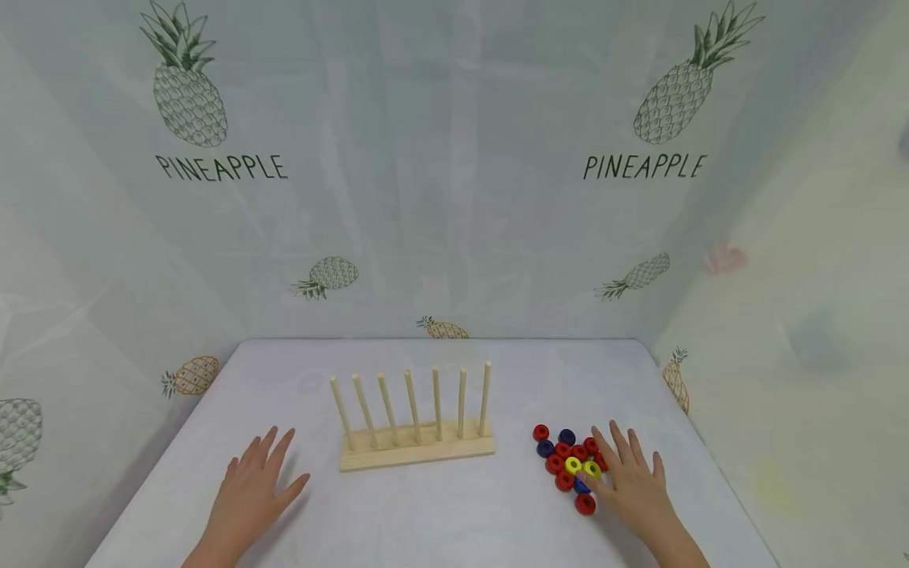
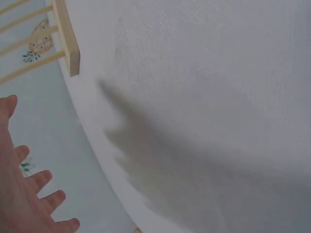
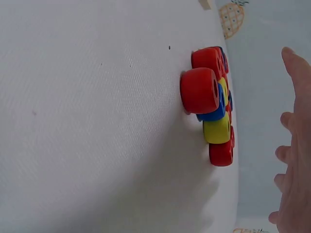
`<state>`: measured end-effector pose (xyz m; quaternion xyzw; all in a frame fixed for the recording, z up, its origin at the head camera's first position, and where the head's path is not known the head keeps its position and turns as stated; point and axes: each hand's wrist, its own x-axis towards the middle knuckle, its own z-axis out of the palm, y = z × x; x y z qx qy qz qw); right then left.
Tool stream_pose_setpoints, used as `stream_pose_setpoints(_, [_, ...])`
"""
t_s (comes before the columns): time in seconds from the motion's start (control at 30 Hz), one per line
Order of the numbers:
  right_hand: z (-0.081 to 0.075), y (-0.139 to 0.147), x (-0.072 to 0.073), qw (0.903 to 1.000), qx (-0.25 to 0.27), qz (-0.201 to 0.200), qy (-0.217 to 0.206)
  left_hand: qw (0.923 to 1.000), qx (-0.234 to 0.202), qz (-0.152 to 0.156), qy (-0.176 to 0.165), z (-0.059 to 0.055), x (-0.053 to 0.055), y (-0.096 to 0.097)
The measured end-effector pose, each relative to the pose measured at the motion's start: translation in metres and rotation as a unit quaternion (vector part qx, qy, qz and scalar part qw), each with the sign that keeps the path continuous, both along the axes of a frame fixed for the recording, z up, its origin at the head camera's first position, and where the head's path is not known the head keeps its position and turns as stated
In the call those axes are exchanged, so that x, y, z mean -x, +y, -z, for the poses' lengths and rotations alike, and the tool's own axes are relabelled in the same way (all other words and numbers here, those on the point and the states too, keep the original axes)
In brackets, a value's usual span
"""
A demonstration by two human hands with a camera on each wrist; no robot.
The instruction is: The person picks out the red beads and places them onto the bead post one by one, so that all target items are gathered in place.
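Observation:
My left hand (image 1: 250,495) hovers above the table left of a wooden peg rack (image 1: 417,451), fingers spread and holding nothing. The rack has a flat base and a row of several upright pegs, all bare. On the right, my right hand (image 1: 634,485) is spread over the edge of a cluster of red, blue and yellow beads, its palm bare in the right wrist view. A red bead (image 3: 199,91) stands nearest that wrist camera, beside a yellow bead (image 3: 216,130). The hand partly hides the cluster's right side in the head view.
A white cloth-covered table (image 1: 426,521) carries the rack and beads. Behind it hangs a pale curtain (image 1: 440,197) printed with pineapples, and similar sheets close in both sides. Shadows of the hands fall on the cloth.

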<state>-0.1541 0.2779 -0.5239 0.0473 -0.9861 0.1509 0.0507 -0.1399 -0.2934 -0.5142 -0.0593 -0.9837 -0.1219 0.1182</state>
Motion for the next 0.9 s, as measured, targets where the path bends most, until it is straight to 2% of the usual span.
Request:
stream_pose_setpoints(0.2, [0.0,-0.004,0.0,0.9998,0.017,0.002,-0.005,0.9999,-0.005,0.014,0.005,0.0,0.007,0.009])
stream_pose_setpoints(0.37, [0.0,-0.008,-0.001,0.9994,0.026,0.013,-0.018,0.9997,-0.006,0.023,-0.009,0.001,0.013,0.016])
stream_pose_setpoints(0.63, [-0.002,-0.011,-0.005,0.999,0.042,0.012,-0.008,0.999,-0.011,0.041,-0.013,0.011,0.026,0.023])
stream_pose_setpoints(0.9, [-0.003,-0.012,-0.014,0.9959,0.089,0.012,-0.013,0.9943,-0.041,0.056,-0.082,0.015,0.039,0.031])
